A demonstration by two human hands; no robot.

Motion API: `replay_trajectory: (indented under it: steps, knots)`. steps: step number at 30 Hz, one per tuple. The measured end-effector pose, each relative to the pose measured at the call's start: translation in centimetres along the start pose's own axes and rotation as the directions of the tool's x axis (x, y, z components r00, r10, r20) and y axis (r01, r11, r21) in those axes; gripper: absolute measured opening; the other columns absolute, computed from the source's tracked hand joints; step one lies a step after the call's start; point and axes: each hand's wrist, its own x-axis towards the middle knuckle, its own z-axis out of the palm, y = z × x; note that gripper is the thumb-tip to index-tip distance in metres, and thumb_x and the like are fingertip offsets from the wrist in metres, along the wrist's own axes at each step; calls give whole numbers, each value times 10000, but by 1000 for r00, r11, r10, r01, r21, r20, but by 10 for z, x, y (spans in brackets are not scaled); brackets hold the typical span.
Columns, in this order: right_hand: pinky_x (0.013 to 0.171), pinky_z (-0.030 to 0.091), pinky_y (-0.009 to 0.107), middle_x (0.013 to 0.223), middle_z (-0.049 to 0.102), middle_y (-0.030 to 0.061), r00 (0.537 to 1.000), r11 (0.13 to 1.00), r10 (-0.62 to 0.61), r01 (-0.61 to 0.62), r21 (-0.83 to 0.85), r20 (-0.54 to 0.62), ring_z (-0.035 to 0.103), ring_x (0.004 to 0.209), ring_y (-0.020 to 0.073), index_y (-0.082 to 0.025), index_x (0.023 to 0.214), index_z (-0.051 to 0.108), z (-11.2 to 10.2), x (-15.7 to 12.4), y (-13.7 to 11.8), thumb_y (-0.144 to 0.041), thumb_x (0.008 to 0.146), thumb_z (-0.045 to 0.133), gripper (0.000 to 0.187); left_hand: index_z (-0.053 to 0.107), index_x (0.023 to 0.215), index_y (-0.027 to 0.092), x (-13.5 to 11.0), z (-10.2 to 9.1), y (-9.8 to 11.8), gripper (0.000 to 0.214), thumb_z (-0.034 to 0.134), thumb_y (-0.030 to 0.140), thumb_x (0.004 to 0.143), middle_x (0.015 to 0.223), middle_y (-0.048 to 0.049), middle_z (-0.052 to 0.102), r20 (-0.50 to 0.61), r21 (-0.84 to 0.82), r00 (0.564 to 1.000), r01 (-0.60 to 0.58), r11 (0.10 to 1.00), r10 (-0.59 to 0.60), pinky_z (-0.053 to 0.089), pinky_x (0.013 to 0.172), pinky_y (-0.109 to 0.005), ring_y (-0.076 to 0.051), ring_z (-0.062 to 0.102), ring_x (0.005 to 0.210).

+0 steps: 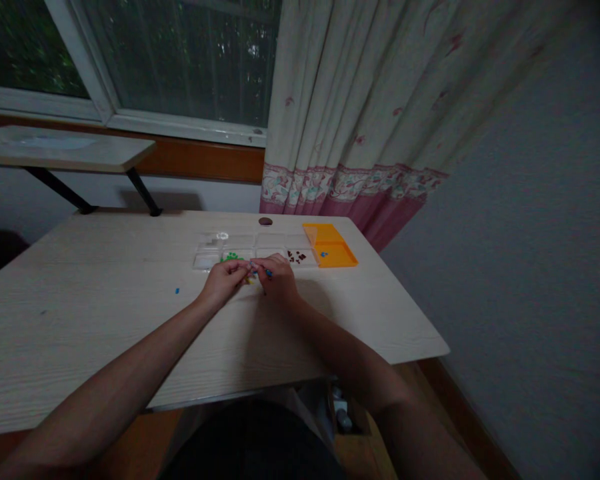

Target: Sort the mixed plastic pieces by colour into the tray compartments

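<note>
My left hand (225,280) and my right hand (279,277) meet over the table, fingertips pinched together on something too small to name. A small blue piece (269,273) shows at the fingers of my right hand. Just under the fingertips is a small yellow piece (251,281), partly hidden. Behind the hands lies a clear divided plastic case (207,261). Green pieces (233,256) fill one compartment, and dark brown pieces (297,257) are scattered in another near my right hand. My hands cover part of the case's front edge.
An orange open box (337,256) with a blue piece (324,254) in it adjoins the case on the right. A single blue piece (177,291) lies left on the table (130,280). A dark round object (265,221) sits behind. A raised shelf (65,150) stands back left.
</note>
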Motion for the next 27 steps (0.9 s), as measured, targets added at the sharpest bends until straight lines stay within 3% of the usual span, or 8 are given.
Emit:
replay_trajectory:
  steps: [5, 8, 13, 18, 23, 27]
  knots:
    - [865, 388, 368, 902, 743, 55, 998, 990, -58, 61, -125, 29, 582, 904, 212, -237, 1013, 740, -2, 0, -1, -235, 930, 559, 199, 728, 796, 138, 2, -1, -3, 305, 738, 412, 664, 628, -15, 650, -24, -12, 1000, 6, 1000, -7, 336, 482, -208, -92, 481, 503]
    - [857, 390, 356, 923, 745, 47, 998, 993, -32, 26, -112, -50, 585, 894, 205, -232, 994, 736, -8, 5, 9, -231, 931, 549, 196, 726, 815, 142, 2, -1, -5, 321, 743, 430, 674, 661, -23, 668, -46, 3, 999, 8, 1000, -8, 333, 478, -211, -93, 486, 497]
    - [876, 383, 358, 955, 735, 61, 970, 971, 151, -182, -158, -189, 571, 929, 220, -206, 968, 735, -44, 18, 46, -232, 910, 550, 195, 702, 800, 153, 0, 0, -4, 320, 736, 456, 701, 698, -26, 666, -18, 31, 999, -41, 999, 41, 373, 529, -213, -103, 523, 557]
    - [874, 352, 393, 1034, 674, 113, 895, 831, 344, -431, -353, -283, 485, 1023, 266, -193, 941, 732, -83, 19, 94, -317, 897, 537, 235, 672, 802, 157, 0, -2, 0, 324, 736, 459, 702, 715, -19, 651, -8, 50, 998, -58, 997, 59, 381, 551, -213, -105, 523, 579]
    - [810, 342, 384, 966, 614, 146, 816, 678, 498, -577, -455, -294, 450, 941, 253, -149, 809, 736, -91, 16, 126, -312, 814, 615, 202, 667, 818, 156, 0, -2, 1, 333, 725, 465, 710, 695, -6, 627, -22, 57, 998, -58, 997, 59, 368, 550, -214, -103, 511, 570]
    - [790, 354, 390, 912, 606, 152, 789, 645, 530, -612, -456, -310, 451, 924, 252, -128, 805, 748, -94, 15, 134, -334, 855, 570, 277, 660, 805, 153, 0, -2, 1, 350, 727, 485, 714, 695, -9, 632, -17, 40, 998, -66, 997, 66, 378, 564, -219, -101, 512, 572]
